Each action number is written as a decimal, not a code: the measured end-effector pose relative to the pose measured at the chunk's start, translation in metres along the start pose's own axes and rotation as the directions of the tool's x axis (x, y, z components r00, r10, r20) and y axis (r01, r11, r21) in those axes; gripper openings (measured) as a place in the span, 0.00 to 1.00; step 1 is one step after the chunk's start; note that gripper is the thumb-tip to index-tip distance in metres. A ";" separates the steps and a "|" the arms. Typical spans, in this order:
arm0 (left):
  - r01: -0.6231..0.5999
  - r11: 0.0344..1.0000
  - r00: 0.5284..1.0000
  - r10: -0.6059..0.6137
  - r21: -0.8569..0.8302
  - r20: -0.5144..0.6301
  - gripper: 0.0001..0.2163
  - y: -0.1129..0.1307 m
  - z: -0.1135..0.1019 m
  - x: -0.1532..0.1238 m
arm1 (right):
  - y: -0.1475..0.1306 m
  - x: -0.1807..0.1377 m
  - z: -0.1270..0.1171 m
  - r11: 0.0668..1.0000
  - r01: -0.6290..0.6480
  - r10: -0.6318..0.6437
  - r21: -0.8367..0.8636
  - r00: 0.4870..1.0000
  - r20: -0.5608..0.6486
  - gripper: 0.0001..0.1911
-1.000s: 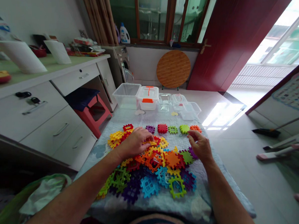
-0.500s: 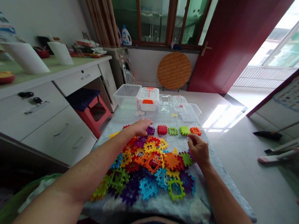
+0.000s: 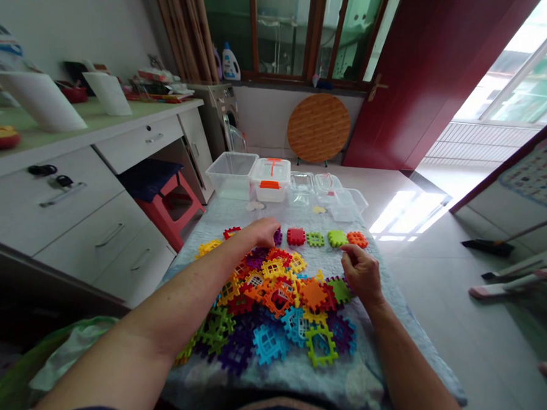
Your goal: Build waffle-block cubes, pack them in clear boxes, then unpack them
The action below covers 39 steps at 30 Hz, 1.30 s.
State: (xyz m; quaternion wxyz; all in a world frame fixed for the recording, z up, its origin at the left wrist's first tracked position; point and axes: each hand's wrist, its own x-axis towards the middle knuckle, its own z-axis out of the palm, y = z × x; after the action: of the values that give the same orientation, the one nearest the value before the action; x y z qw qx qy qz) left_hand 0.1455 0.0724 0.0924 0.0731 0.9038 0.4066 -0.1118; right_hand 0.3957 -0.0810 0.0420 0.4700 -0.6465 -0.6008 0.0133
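Observation:
My left hand point(image 3: 266, 231) reaches over the far side of the pile, its fingers curled down on a purple building tile point(image 3: 278, 236) that they partly hide. In a row to its right lie a stack of red tiles point(image 3: 296, 236), a green window-frame tile point(image 3: 315, 239), a light green stack point(image 3: 337, 238) and orange tiles point(image 3: 357, 240). My right hand point(image 3: 363, 272) is closed just in front of the light green stack, with nothing visible in its fingers. Between my arms spreads a heap of interlocking tiles point(image 3: 278, 296) in several colours.
At the table's far end stand an uncovered clear bin point(image 3: 232, 170), a lidded box with orange clips point(image 3: 272, 180) and smaller clear containers point(image 3: 302, 188). A cloth point(image 3: 362, 378) covers the table. Drawers point(image 3: 89, 196) and a red stool point(image 3: 177, 204) are on the left.
My left hand's fingers have bent down over the purple tile, which is now more hidden. My right hand has barely moved.

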 end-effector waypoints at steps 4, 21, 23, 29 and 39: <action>0.002 1.000 0.999 -0.002 -0.008 -0.034 0.16 0.000 -0.001 0.003 | -0.002 0.000 0.000 1.000 -0.001 0.001 -0.002 1.000 0.012 0.12; 0.006 0.999 1.000 -0.006 -0.045 -0.015 0.26 -0.004 0.002 0.005 | 0.000 0.000 -0.001 1.000 0.005 -0.005 -0.007 0.999 0.036 0.12; -0.006 0.997 0.999 0.002 -0.075 -0.052 0.33 -0.010 0.001 0.002 | -0.001 0.000 -0.002 1.000 0.003 -0.002 -0.009 0.999 0.032 0.12; 0.025 0.985 0.991 -0.047 -0.169 -0.127 0.20 -0.032 0.004 -0.024 | -0.005 0.000 -0.003 1.000 0.017 -0.018 0.013 0.999 0.030 0.12; 0.143 0.978 0.988 -0.150 -0.155 -0.032 0.15 -0.017 0.019 -0.046 | -0.003 -0.001 0.000 1.000 0.006 -0.007 0.017 0.999 0.050 0.12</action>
State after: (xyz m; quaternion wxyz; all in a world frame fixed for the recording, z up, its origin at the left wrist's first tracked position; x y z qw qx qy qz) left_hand 0.1002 0.0465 0.0849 0.1245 0.8654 0.4808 -0.0660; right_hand 0.3935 -0.0821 0.0435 0.4603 -0.6401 -0.6143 0.0331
